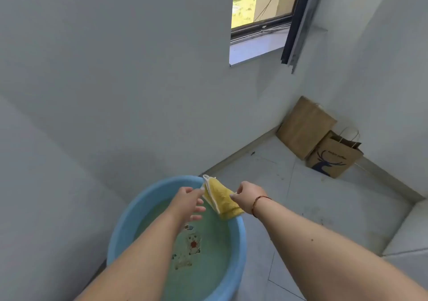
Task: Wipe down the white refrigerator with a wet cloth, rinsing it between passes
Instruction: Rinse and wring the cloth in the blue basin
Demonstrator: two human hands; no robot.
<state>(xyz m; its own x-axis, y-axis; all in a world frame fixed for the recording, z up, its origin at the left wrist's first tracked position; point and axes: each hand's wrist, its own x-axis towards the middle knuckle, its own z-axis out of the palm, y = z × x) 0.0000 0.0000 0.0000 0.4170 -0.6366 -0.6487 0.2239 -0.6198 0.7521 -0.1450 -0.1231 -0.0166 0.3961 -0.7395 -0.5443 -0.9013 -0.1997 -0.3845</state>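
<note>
1 view only: head cam, wide-angle, tilted fwd/down. Close on forearms and blue basin (120, 226) at frame bottom; room corner, window (261, 6) upper right, farther off. Horizon skewed. No 2nd view, no overlap.

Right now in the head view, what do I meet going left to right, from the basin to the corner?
Blue basin → left hand → yellow cloth → right hand → plain brown paper bag → deer-print paper bag.

Both arms reach forward, left hand (188, 200) and right hand (247, 196) pinching.
</note>
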